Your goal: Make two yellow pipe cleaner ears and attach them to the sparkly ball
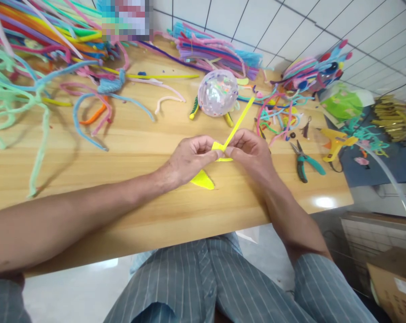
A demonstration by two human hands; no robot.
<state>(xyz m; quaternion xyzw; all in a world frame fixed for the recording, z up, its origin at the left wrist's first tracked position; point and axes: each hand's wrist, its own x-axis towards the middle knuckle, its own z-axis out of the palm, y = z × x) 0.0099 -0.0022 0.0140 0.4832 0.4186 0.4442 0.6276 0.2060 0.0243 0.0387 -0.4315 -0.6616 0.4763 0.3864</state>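
Close together over the middle of the table, my two hands pinch a yellow pipe cleaner (241, 120). One length of it sticks up toward the back right, and a bent part shows between the fingertips. My left hand (196, 154) is closed on its folded left part. My right hand (249, 150) is closed at the base of the upright length. A flat yellow pointed piece (204, 180) lies on the wood just below my left hand. The fingers partly hide the bend.
Pliers (303, 162) and a yellow glue gun (335, 142) lie to the right. A clear ball (218, 93) stands behind my hands. Pipe cleaner bundles (212, 49) line the back wall; pale green ones (43, 130) spread at left. The wooden table's (128, 233) front edge is near my body.
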